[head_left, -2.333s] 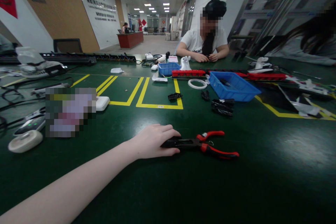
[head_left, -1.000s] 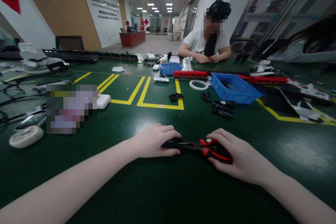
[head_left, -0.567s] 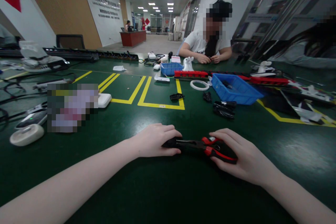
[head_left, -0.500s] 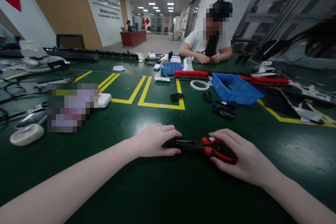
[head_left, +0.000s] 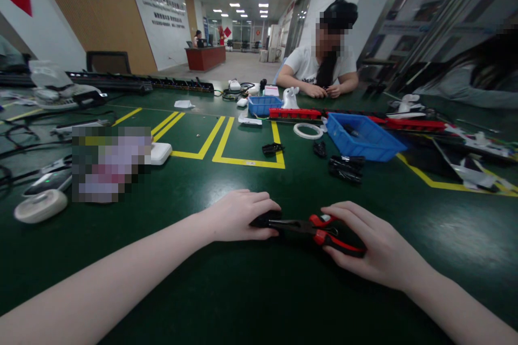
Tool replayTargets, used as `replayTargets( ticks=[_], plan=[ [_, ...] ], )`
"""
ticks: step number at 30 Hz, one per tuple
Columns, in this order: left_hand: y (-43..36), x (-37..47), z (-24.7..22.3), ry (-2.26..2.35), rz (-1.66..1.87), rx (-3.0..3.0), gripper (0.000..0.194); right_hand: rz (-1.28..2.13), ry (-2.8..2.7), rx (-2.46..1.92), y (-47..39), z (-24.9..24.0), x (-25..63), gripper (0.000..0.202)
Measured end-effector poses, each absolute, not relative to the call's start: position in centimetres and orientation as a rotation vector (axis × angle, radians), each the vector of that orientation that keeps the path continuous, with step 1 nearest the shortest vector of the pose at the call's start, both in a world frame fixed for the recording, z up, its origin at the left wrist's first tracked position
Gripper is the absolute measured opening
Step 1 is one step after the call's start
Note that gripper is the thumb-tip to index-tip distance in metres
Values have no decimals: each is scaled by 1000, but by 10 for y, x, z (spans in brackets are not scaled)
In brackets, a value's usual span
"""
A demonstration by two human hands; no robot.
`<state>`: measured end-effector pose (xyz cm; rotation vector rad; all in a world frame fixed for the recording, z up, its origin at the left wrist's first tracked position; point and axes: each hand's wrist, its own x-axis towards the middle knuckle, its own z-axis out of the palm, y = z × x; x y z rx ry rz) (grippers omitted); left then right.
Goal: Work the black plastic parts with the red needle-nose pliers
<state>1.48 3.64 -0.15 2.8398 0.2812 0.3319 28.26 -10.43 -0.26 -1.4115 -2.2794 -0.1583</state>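
Right hand (head_left: 364, 242) curled round pliers (head_left: 308, 227), which sit between both hands, over green table (head_left: 259, 296). Left hand (head_left: 243, 216) pinching black piece (head_left: 264, 219) at pliers' nose. Beyond: shiny black bundle (head_left: 346, 168), blue bin (head_left: 362, 149), seated co-worker (head_left: 301, 63).

Bare forearms (head_left: 137, 275) slant inward; left hand (head_left: 245, 216) palm down, pinching; right hand (head_left: 370, 245) curled in loose grip.
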Motion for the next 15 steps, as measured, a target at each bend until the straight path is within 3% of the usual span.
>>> replayTargets(
  ticks=[15],
  plan=[
    [36, 14, -1, 272, 338, 2842, 36, -222, -2286, -1419, -104, -4, 285, 42]
  ],
)
